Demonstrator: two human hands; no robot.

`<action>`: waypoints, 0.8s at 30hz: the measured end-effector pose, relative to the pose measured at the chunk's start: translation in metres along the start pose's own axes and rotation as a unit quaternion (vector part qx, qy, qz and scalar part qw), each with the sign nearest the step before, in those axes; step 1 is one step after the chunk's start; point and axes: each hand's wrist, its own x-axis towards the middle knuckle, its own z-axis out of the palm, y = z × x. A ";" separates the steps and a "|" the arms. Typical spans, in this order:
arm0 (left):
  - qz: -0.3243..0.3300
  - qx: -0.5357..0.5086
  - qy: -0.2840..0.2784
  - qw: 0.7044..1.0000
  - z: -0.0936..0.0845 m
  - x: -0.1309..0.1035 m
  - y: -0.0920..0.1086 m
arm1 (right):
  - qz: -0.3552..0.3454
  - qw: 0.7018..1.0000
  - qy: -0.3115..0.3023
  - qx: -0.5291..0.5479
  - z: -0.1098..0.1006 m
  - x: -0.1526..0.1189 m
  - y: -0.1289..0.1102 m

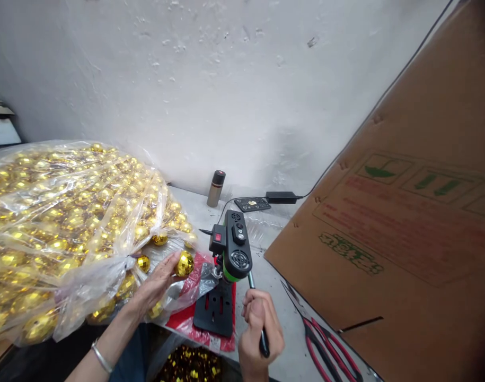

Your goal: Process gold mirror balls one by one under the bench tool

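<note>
Two bare hands are seen in the head view, both occupied. One faceted gold ball (pixel 184 263) is held at the fingertips of the left hand (pixel 162 278), beside the compact black machine (pixel 238 245) and above the red plastic sheet (pixel 183 320). The fingers are extended and only slightly bent, with the ball pinched at their ends rather than enclosed in the palm; the thumb's exact placement cannot be told. A slim rod with a dark grip (pixel 264 344) is wrapped by the curled fingers of the right hand (pixel 262 330), its upper end reaching the machine's underside; whether it is fixed there cannot be made out. More balls are contained in the large clear bag (pixel 75 212) at the left, and a few are seen loose at its mouth. Red-handled shears (pixel 329 350) are laid to the right, near the cardboard box (pixel 385 212).

The ball is judged to be light, probably hollow, with a stiff shell that could be dented or cracked if squeezed. Its glossy facets may be slippery, so it is best taken around its widest part, with light, even pressure from opposed fingertips.
</note>
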 end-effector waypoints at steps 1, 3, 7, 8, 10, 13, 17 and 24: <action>-0.011 -0.030 -0.010 0.999 0.007 -0.003 -0.007 | 0.002 1.000 -0.003 0.001 0.000 0.000 0.000; -0.035 -0.057 -0.030 0.997 0.020 -0.006 -0.024 | -0.001 1.000 -0.007 0.003 0.000 0.000 -0.001; -0.043 0.001 -0.004 0.999 0.044 -0.008 -0.058 | -0.017 1.000 -0.011 0.006 0.000 0.002 -0.001; -0.016 0.047 0.016 0.999 0.049 -0.008 -0.066 | -0.022 1.000 -0.012 0.005 -0.001 0.002 -0.001; 0.061 0.146 0.047 0.986 0.058 -0.007 -0.082 | -0.023 1.000 -0.017 0.002 -0.001 0.002 -0.002; 0.172 0.233 0.062 0.955 0.066 -0.006 -0.100 | -0.008 1.000 -0.028 -0.005 -0.003 0.002 -0.002; 0.274 0.270 0.060 0.921 0.066 -0.001 -0.116 | -0.007 0.999 -0.037 -0.005 -0.005 0.002 -0.004; 0.333 0.292 0.076 0.893 0.059 0.009 -0.132 | -0.004 0.999 -0.035 -0.011 -0.005 0.002 -0.007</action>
